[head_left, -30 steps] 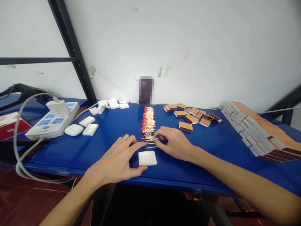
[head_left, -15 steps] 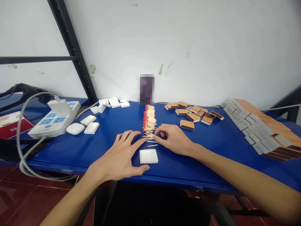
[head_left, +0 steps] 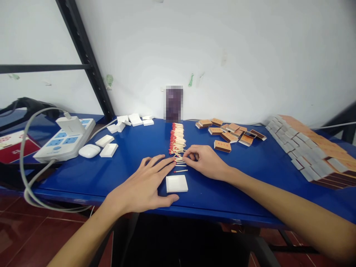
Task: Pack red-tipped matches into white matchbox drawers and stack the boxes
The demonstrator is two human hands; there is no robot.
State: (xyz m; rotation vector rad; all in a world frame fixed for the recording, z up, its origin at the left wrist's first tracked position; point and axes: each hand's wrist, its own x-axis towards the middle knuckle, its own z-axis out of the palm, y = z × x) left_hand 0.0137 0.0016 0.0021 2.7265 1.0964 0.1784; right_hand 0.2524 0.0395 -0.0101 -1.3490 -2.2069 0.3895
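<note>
**Both hands at the near end of the match row**

Closest to the worktop's (head_left: pixel 139 142) front edge lies a shallow white tray (head_left: pixel 177 183), flat and empty. The left hand (head_left: pixel 144 185) rests open beside it, palm down. Its thumb runs along the tray's near side and its spread fingers reach toward the matches. A single match (head_left: pixel 180 171) lies apart, just beyond the tray.

The right hand (head_left: pixel 204 161) comes in from the other side with its fingers curled. Its fingertips are drawn together on the loose matches at the row's near end (whether they actually grip any cannot be told). The row of matches (head_left: pixel 177 139), red heads to the left, stretches away toward the wall.

Farther off, a white earbud case (head_left: pixel 89 151), spare white trays (head_left: pixel 108 150) and a power strip (head_left: pixel 65 139) lie to the left. To the right lie scattered matchbox sleeves (head_left: pixel 230 131) and a stacked block of matchboxes (head_left: pixel 308 148).
</note>
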